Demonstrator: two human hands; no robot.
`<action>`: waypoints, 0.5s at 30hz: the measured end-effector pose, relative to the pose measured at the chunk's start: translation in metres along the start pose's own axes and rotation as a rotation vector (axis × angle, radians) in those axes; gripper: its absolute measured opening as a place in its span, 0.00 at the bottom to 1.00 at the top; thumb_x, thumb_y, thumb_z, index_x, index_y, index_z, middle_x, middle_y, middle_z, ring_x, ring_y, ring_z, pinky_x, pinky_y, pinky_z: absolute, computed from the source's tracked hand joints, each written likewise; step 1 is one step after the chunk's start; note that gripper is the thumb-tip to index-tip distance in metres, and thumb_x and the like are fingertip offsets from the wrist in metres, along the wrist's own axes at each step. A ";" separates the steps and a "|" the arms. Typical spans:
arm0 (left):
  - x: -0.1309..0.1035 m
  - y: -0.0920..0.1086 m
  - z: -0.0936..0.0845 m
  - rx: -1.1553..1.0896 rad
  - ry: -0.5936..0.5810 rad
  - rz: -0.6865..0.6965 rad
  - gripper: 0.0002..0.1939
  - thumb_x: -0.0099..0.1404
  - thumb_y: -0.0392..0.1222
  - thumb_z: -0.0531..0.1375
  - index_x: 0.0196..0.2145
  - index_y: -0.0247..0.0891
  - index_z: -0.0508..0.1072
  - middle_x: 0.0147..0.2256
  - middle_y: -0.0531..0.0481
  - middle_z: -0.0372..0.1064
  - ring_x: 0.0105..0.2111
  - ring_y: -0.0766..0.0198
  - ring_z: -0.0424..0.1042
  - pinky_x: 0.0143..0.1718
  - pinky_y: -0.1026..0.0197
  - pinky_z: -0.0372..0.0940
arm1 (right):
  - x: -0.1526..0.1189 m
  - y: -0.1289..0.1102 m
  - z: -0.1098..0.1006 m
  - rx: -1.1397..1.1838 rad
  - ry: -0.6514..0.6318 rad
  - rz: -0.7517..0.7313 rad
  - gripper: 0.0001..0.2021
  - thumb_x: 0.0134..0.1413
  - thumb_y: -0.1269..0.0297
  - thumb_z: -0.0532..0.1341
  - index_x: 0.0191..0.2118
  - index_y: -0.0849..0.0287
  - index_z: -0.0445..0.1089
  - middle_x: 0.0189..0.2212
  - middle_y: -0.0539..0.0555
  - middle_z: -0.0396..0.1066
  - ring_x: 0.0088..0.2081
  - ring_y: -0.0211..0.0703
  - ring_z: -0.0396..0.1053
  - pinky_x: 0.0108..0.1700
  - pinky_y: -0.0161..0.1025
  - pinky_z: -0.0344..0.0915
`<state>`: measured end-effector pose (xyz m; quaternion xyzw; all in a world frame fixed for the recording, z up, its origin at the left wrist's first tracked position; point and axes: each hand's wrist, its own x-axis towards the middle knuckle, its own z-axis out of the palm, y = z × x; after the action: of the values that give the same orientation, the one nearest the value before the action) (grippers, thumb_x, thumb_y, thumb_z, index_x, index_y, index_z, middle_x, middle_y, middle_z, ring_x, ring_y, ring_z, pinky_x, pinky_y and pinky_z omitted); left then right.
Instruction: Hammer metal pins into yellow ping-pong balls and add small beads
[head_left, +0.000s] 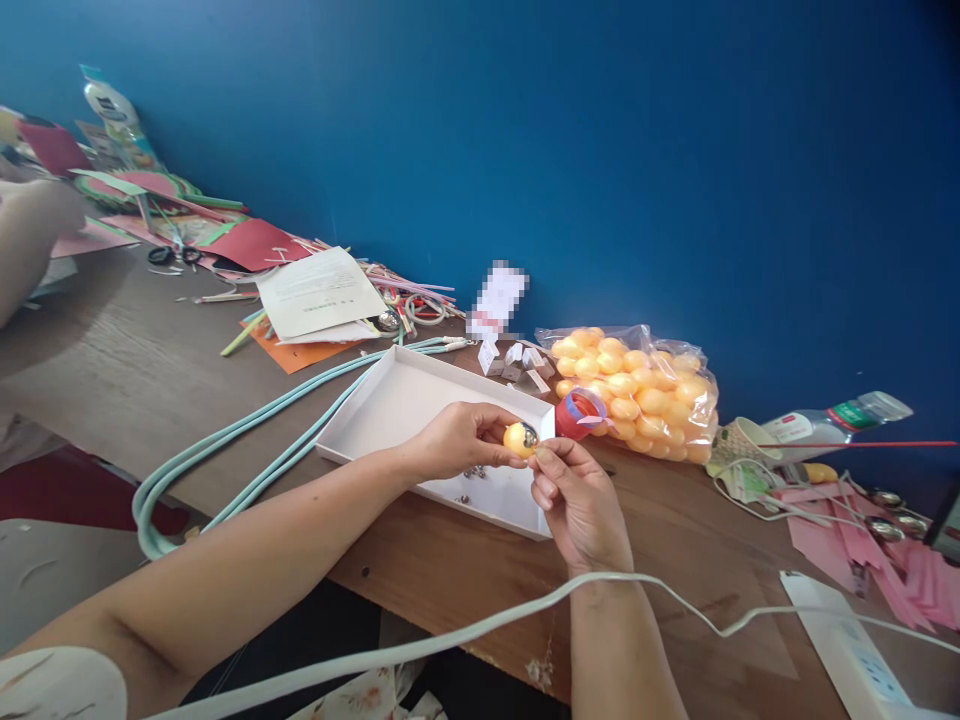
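Note:
Between thumb and fingers, my left hand (457, 440) grips a small yellow-orange ball (516, 440) with a dark, shiny patch on its right side. My right hand (581, 490) is pinched at the ball's lower right edge; whatever its fingertips hold is too small to make out. Both hands are above a shallow white box lid (405, 385), in which a few small metal bits (465, 498) lie. A clear bag of yellow-orange balls (637, 395) rests behind my right hand, beside a red roll (574, 412).
Pale blue cords (247, 415) loop left of the lid. Paper sheets (322, 295), strips and scissors (174, 256) litter the back left. A plastic bottle (844, 420), a paper cup (742, 445) and a power strip (847, 645) are at right. A white cable (525, 610) crosses in front. Another person's arm (30, 240) is far left.

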<state>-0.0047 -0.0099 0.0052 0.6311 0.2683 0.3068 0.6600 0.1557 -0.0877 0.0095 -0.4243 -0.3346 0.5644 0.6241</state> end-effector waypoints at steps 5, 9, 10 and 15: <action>0.000 -0.001 0.000 0.014 0.002 0.006 0.26 0.47 0.47 0.69 0.44 0.34 0.74 0.29 0.50 0.73 0.27 0.68 0.69 0.27 0.67 0.61 | 0.000 -0.001 0.001 -0.017 -0.002 0.013 0.07 0.46 0.66 0.69 0.29 0.60 0.70 0.23 0.49 0.72 0.17 0.25 0.57 0.18 0.24 0.55; -0.001 0.001 0.000 0.070 0.003 -0.002 0.26 0.48 0.48 0.69 0.45 0.34 0.74 0.30 0.49 0.74 0.27 0.66 0.70 0.26 0.67 0.62 | 0.000 -0.001 0.000 -0.050 0.012 0.030 0.08 0.45 0.65 0.69 0.29 0.60 0.69 0.22 0.48 0.71 0.17 0.26 0.57 0.18 0.25 0.55; -0.001 0.002 0.000 0.073 0.005 -0.001 0.27 0.48 0.48 0.69 0.45 0.34 0.74 0.30 0.48 0.75 0.28 0.66 0.71 0.27 0.67 0.63 | 0.000 -0.001 0.000 -0.061 0.017 0.034 0.09 0.45 0.65 0.70 0.29 0.59 0.69 0.22 0.48 0.71 0.17 0.26 0.57 0.18 0.25 0.56; -0.002 0.003 0.001 0.040 -0.002 -0.007 0.26 0.48 0.47 0.69 0.45 0.35 0.74 0.32 0.48 0.76 0.31 0.64 0.72 0.28 0.67 0.63 | 0.000 0.000 0.000 -0.087 0.016 0.054 0.11 0.45 0.64 0.70 0.29 0.59 0.66 0.21 0.47 0.70 0.16 0.26 0.56 0.17 0.25 0.55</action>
<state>-0.0052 -0.0122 0.0084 0.6437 0.2760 0.2983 0.6485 0.1555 -0.0876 0.0098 -0.4642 -0.3423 0.5627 0.5922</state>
